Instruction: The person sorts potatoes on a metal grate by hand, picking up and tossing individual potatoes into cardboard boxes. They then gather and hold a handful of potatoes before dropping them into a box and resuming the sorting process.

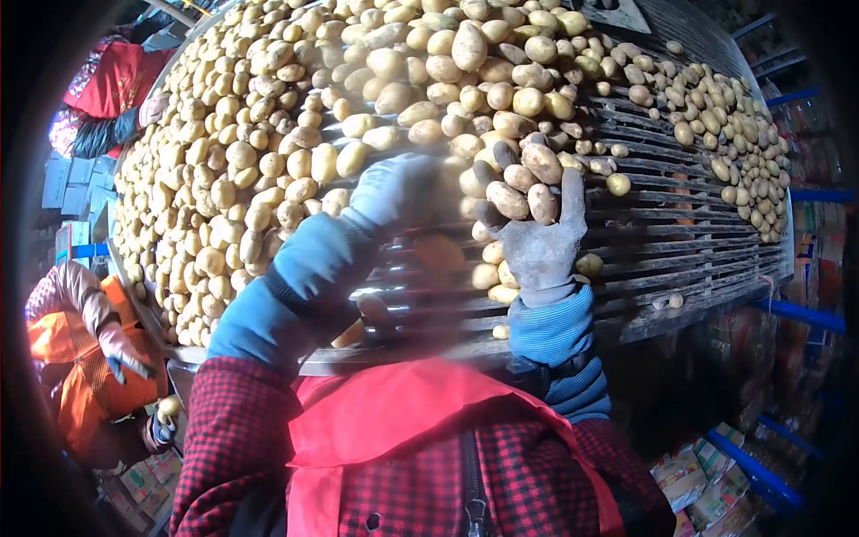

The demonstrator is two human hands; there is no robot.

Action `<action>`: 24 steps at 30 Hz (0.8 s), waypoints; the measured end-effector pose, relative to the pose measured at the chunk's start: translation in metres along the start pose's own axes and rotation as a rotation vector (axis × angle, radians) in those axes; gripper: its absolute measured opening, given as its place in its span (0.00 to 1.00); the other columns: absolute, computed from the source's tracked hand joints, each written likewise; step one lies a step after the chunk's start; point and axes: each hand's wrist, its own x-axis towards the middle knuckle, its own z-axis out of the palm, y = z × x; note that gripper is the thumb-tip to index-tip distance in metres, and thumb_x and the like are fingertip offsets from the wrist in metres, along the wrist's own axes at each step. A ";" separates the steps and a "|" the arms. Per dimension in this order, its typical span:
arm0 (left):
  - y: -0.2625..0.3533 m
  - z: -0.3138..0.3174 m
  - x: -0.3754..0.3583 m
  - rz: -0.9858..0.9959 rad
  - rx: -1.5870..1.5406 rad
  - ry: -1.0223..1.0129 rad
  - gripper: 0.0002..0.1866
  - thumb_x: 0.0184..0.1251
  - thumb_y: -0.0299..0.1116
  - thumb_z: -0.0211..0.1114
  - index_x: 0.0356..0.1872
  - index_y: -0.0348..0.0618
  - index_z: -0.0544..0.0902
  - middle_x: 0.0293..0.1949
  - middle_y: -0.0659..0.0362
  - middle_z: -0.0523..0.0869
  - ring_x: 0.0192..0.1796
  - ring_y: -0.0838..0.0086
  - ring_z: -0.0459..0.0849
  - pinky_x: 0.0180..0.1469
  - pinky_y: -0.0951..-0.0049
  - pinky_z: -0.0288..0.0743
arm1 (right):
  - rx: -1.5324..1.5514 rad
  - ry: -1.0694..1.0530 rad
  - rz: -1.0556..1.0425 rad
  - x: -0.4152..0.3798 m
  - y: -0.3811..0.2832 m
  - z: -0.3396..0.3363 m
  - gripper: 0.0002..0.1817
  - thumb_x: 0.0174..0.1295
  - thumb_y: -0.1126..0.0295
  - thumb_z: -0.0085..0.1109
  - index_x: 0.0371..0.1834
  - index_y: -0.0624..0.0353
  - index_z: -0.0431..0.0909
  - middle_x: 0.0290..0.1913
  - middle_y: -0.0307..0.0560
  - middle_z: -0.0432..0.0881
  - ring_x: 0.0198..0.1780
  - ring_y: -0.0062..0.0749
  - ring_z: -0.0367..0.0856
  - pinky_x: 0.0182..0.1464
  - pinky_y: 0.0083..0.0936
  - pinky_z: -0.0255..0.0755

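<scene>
Many yellow-brown potatoes cover a slatted wooden sorting table. My left hand, in a whitish glove, is at the near edge of the pile; its fingers are smeared by motion. In front of me to the right, my right hand wears a dirty grey glove. Its fingers curve around and under several potatoes, cupping them against the pile, with the thumb raised along their right side. Below my left hand, a blurred potato shows over the slats.
A smaller potato group lies along the table's right side. At left, a person in an orange vest holds a potato; another person's red garment shows farther back. Blue metal bars and stacked cartons stand at right.
</scene>
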 end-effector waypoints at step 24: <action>0.022 0.004 -0.165 -0.355 -1.619 0.508 0.22 0.74 0.43 0.65 0.63 0.43 0.79 0.43 0.60 0.86 0.39 0.73 0.83 0.39 0.73 0.79 | 0.066 -0.157 0.586 0.003 0.045 0.019 0.34 0.76 0.40 0.45 0.77 0.47 0.63 0.67 0.60 0.75 0.59 0.62 0.82 0.48 0.60 0.83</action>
